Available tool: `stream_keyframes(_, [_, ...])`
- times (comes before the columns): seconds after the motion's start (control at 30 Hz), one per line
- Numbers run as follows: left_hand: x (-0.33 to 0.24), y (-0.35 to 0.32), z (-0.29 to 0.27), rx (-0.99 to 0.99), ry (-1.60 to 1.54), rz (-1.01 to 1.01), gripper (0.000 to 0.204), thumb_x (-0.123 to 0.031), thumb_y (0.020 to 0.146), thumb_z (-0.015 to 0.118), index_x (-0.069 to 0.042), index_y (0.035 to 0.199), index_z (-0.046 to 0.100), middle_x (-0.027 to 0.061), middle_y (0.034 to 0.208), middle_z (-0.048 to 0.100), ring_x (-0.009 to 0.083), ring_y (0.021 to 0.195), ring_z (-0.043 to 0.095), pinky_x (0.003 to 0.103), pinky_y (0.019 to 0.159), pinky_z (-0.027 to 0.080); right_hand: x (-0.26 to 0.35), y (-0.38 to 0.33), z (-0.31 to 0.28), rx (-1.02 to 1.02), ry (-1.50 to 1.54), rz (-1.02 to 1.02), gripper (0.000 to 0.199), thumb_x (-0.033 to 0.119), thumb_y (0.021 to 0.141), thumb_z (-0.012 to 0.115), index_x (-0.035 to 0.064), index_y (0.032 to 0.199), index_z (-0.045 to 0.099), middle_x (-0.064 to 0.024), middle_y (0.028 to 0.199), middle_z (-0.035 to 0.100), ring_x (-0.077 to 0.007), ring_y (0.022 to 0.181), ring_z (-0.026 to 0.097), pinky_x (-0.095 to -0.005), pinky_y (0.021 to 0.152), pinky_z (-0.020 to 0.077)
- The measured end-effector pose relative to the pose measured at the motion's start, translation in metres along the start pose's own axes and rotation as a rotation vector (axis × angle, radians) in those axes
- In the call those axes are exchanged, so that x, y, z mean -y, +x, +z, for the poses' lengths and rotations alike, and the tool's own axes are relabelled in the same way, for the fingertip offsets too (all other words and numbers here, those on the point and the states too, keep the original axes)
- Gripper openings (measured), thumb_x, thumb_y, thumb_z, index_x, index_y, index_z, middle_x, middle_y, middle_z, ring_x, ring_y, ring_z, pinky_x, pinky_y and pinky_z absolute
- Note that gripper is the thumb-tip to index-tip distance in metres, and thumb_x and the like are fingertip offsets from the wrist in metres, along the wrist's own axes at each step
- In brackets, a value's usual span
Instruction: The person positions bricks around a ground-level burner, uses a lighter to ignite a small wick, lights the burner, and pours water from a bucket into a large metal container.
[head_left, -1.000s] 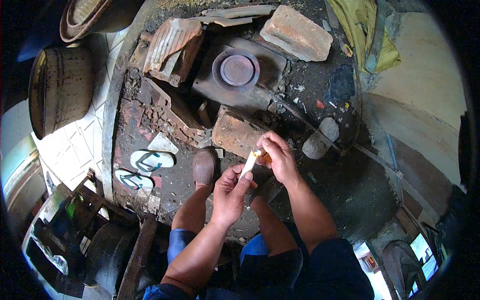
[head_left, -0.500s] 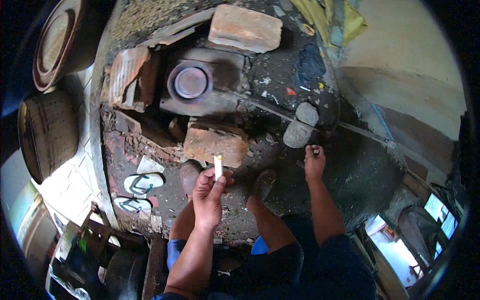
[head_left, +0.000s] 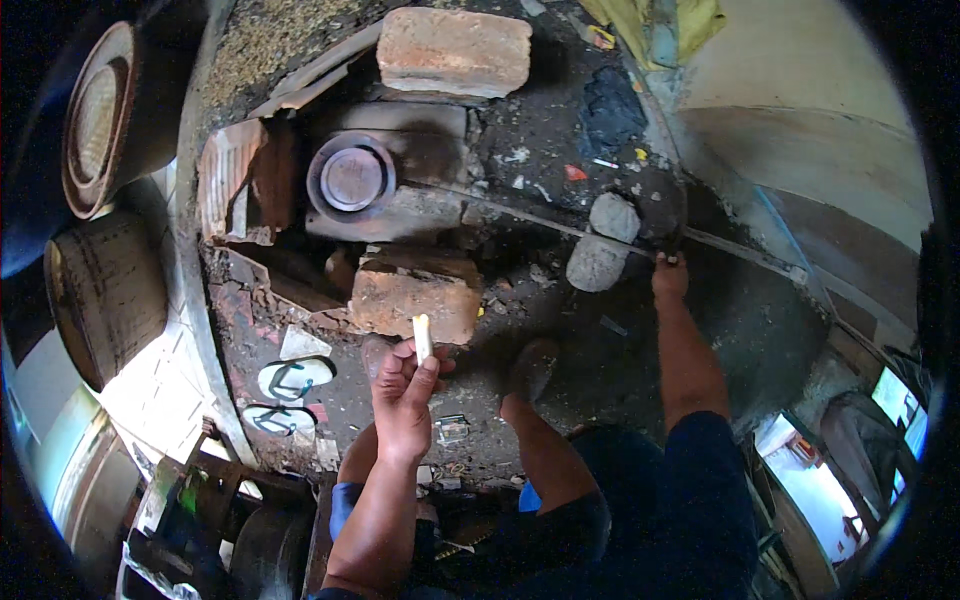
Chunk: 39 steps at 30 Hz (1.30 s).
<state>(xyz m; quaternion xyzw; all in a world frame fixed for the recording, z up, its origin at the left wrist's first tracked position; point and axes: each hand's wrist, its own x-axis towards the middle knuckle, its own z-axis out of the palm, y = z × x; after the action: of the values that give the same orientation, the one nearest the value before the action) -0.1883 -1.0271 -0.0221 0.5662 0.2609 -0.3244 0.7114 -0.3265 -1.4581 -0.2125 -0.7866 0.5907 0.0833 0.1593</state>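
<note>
Pinching a slim, white, yellow-tipped stick (head_left: 422,342) just below centre, my left hand (head_left: 404,395) is holding it; my right hand (head_left: 670,276), finger grip unclear, is resting beside a long, thin, greyish rod (head_left: 520,212).

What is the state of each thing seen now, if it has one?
Left hand: closed on white stick
White stick: held, upper end exposed
Right hand: at thin rod, grip unclear
Thin rod: reaching toward round burner
Round burner: no flame visible
Flip-flops: unworn, straps upward
Dark plastic: crumpled
</note>
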Motion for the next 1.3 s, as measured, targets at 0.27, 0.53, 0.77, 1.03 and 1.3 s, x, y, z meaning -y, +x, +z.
stream_keyframes(0.27, [-0.002,0.005,0.01,0.024,0.009,-0.02,0.022,-0.01,0.089,0.056,-0.004,0.11,0.053,0.0067,0.097,0.064,0.0131,0.085,0.06,0.024,0.072,0.044,-0.058,0.058,0.031,0.037,-0.062,0.059,0.061,0.052,0.081,0.058,0.0003,0.113,0.054,-0.0198,0.096,0.06,-0.0358,0.078,0.06,-0.0442,0.067,0.0489])
stream_keyframes(0.53, [0.002,0.008,0.01,0.005,0.07,-0.047,0.023,-0.009,0.088,0.056,-0.004,0.11,0.053,0.0073,0.098,0.064,0.0138,0.085,0.06,0.024,0.072,0.044,-0.061,0.052,0.04,0.0,-0.273,-0.059,0.062,0.055,0.083,0.053,-0.002,0.108,0.055,-0.0224,0.099,0.06,-0.0386,0.091,0.058,-0.0505,0.078,0.0477])
stream_keyframes(0.77, [0.002,0.009,0.011,-0.015,0.01,-0.084,0.022,-0.009,0.088,0.056,-0.004,0.11,0.053,0.0075,0.098,0.064,0.013,0.084,0.06,0.023,0.07,0.044,-0.03,0.024,0.025,-0.003,-0.123,-0.218,0.047,0.042,0.081,0.062,0.0016,0.106,0.06,-0.019,0.089,0.063,-0.0395,0.085,0.06,-0.0483,0.074,0.0471])
stream_keyframes(1.03, [0.002,0.012,0.014,0.018,0.024,-0.098,0.023,-0.012,0.088,0.057,-0.004,0.109,0.053,0.0075,0.097,0.064,0.0122,0.083,0.06,0.022,0.069,0.043,-0.035,0.026,0.009,-0.076,-0.107,-0.319,0.048,0.04,0.078,0.066,0.0035,0.108,0.059,-0.0191,0.092,0.064,-0.0377,0.087,0.06,-0.0469,0.075,0.0475])
stream_keyframes(1.3, [0.004,0.011,0.014,0.017,0.029,-0.107,0.024,-0.012,0.088,0.058,-0.004,0.11,0.052,0.0074,0.097,0.064,0.0118,0.083,0.06,0.022,0.069,0.043,-0.029,0.027,0.009,0.012,-0.054,-0.076,0.045,0.035,0.078,0.067,0.003,0.108,0.059,-0.0188,0.089,0.064,-0.0331,0.083,0.062,-0.0464,0.074,0.0482])
